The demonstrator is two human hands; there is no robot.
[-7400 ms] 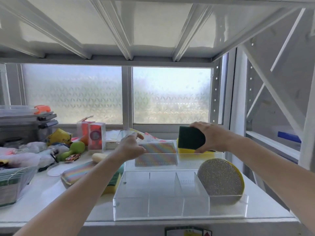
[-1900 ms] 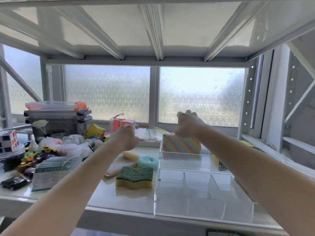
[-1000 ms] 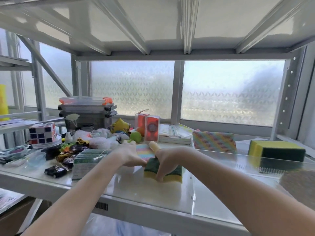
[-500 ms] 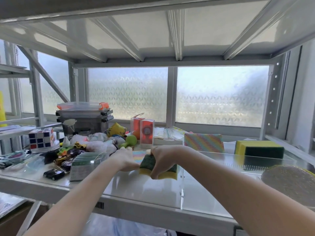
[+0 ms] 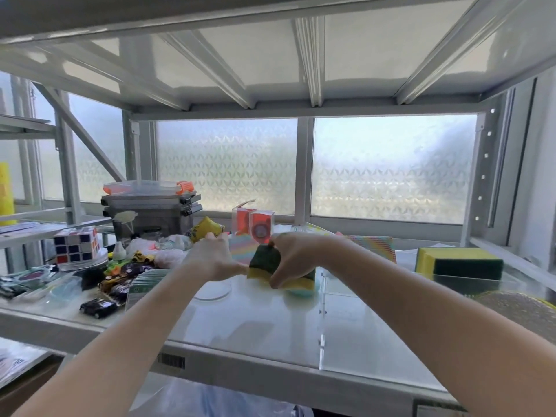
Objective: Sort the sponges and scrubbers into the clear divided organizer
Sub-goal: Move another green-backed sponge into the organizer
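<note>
At 5 o'clock, the clear organizer (image 5: 323, 320) stands on the shelf (image 5: 240, 320), its near wall facing the camera. At centre, the right hand (image 5: 293, 258) is closed on a green-and-yellow sponge (image 5: 266, 264), apparently to carry it to the organizer. The left hand (image 5: 212, 257) touches the sponge's left end; its grip cannot be determined. At 3 o'clock, a second sponge (image 5: 458, 263) already sits inside.

Two bare forearms reach forward, hands close together.
The right hand (image 5: 290, 258) curls its fingers around a sponge (image 5: 266, 261); the left hand (image 5: 210, 257) touches its left end.
</note>
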